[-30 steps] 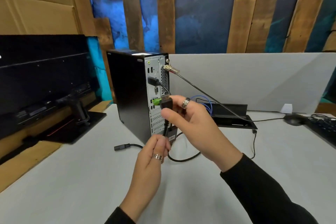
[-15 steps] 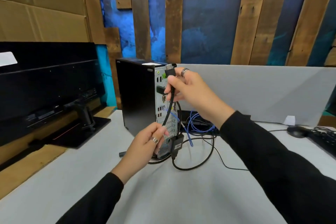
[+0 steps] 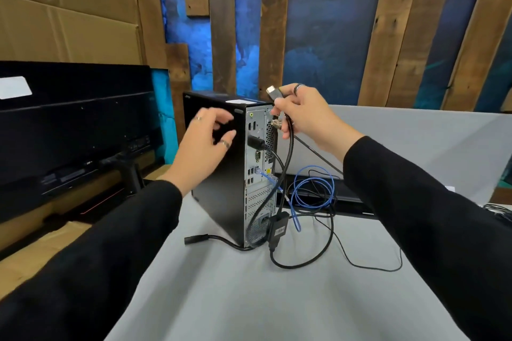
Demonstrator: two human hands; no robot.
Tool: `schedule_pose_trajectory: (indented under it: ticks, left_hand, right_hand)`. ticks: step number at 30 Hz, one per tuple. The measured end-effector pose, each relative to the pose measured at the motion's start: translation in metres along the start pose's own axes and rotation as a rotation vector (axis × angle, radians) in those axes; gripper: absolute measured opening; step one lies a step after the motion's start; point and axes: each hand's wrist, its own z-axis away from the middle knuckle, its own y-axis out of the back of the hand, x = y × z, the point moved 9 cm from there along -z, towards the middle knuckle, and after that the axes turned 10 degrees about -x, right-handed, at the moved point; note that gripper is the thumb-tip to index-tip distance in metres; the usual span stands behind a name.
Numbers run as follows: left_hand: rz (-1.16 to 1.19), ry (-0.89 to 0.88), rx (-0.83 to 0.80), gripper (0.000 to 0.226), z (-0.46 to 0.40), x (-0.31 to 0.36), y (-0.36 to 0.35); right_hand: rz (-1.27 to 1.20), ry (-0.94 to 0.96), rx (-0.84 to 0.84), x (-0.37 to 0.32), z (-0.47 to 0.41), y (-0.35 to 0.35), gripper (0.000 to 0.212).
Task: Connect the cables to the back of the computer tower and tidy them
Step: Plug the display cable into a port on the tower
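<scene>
Cable end up at tower rear
Right hand [image 3: 307, 116] grips black cable [image 3: 288, 147] plug-up; left hand [image 3: 205, 144] spread, empty, beside computer tower [image 3: 221, 174].

I have just the one view to work from, a wide-angle camera worn on the person's head. It looks forward and down over the pale grey tabletop [image 3: 249, 299], with both black sleeves running in from the bottom corners. It sits close: the upright black computer tower [image 3: 219, 174] stands near the middle of the frame, its silver rear panel turned toward me and slightly to the right. The wide lens bows the edges, so the wooden planks on the blue wall [image 3: 318, 22] behind lean outward. At the left edge I catch the black flat monitor [image 3: 74, 124].
</scene>
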Motion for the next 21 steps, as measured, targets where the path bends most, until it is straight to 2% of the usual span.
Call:
schedule_pose_trajectory:
  ticks: [2,5,7,9,16,21]
  left_hand:
    - [-0.079,-0.023,-0.021,0.048,-0.018,-0.001,0.002]
    - [-0.159,-0.069,-0.269,0.086,-0.039,-0.002,-0.020]
    - [-0.191,-0.041,-0.415,0.101,-0.045,-0.008,-0.034]
    - [-0.222,-0.044,-0.437,0.105,-0.049,-0.013,-0.039]
    - [-0.280,-0.087,-0.323,0.114,-0.052,-0.013,-0.038]
    - [-0.272,-0.097,-0.331,0.100,-0.056,-0.011,-0.035]
  right_hand:
    - [0.067,-0.004,-0.007,0.005,-0.001,-0.004,0.016]
    - [0.079,-0.034,-0.038,0.016,-0.001,-0.010,0.021]
    - [0.088,-0.057,-0.042,0.022,0.000,-0.010,0.022]
    - [0.096,-0.066,-0.054,0.025,0.000,-0.010,0.019]
    - [0.145,-0.078,-0.067,0.033,-0.001,-0.012,0.022]
    - [0.196,-0.084,-0.069,0.039,-0.001,-0.013,0.028]
